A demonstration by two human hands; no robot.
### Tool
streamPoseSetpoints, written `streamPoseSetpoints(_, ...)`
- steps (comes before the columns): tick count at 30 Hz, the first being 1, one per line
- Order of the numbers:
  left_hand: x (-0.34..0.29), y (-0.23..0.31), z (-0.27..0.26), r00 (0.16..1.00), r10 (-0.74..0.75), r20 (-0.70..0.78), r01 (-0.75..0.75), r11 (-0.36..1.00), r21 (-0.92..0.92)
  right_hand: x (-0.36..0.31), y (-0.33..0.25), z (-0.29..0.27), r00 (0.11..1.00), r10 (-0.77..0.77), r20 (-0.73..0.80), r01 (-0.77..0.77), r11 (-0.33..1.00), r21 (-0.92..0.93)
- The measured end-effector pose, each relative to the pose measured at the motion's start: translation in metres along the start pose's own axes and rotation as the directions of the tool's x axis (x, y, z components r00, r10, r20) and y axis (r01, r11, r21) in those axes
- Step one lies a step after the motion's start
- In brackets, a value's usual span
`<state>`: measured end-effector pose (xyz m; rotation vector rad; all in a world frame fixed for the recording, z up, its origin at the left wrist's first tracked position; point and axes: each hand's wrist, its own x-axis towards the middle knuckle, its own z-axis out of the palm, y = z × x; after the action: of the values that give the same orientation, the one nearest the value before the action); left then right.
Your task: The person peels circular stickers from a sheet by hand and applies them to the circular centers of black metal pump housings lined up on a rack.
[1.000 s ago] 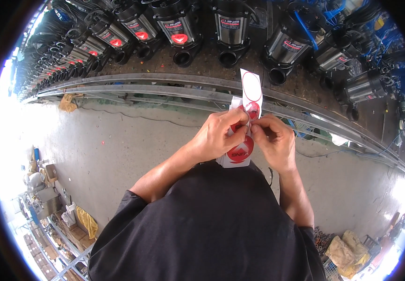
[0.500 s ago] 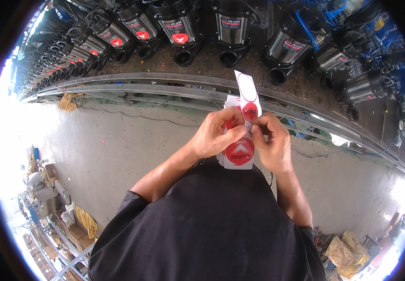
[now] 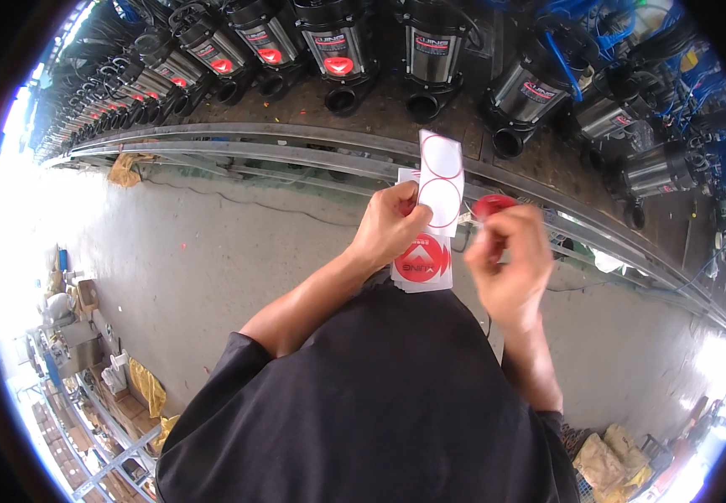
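Half a second ago both hands met over the sticker sheet; now the right hand (image 3: 507,264) has drawn off to the right with a round red sticker (image 3: 492,204) pinched at its fingertips, so that label is peeled free and the sheet's upper rings stand white and bare. One red round label (image 3: 422,259) is left on the lower part of the sheet. The left hand (image 3: 390,227) holds the sticker sheet (image 3: 440,180) upright in front of the chest, fingers clamped on its left edge with the thumb across the front. The right hand's fingers are together on the sticker, wrist raised and blurred with motion, just right of the sheet. Beyond, past the metal rail (image 3: 296,155), a row of grey pumps (image 3: 338,50) stands along the far side.
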<state>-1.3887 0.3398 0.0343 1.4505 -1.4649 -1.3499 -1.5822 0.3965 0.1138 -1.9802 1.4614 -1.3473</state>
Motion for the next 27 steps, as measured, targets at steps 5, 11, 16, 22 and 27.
streamPoseSetpoints(5, -0.004, 0.017, 0.001, 0.988, 0.139, 0.070, -0.136, 0.990, -0.039, -0.008, 0.002, 0.036, 0.949, -0.265, 0.170, 0.290, 0.945, -0.148)
streamPoseSetpoints(11, -0.010, 0.014, -0.006, 0.984, 0.148, 0.095, -0.139, 0.986, -0.088, -0.008, 0.005, 0.021, 0.994, 0.014, 0.110, -0.027, 0.992, 0.123)
streamPoseSetpoints(16, -0.009, 0.008, -0.008, 0.983, 0.141, 0.118, -0.128, 0.985, -0.112, 0.002, 0.016, 0.011, 0.728, 0.513, 0.455, -0.683, 0.598, 0.419)
streamPoseSetpoints(22, -0.009, 0.002, -0.008, 0.980, 0.127, 0.150, -0.110, 0.987, -0.119, 0.002, 0.036, 0.012, 0.675, 0.438, 0.593, -0.730, 0.516, 0.449)
streamPoseSetpoints(27, -0.001, -0.003, -0.006, 0.997, 0.043, 0.070, -0.041, 0.998, -0.037, 0.011, 0.033, 0.009, 0.790, 0.403, 0.463, -0.573, 0.753, 0.323)
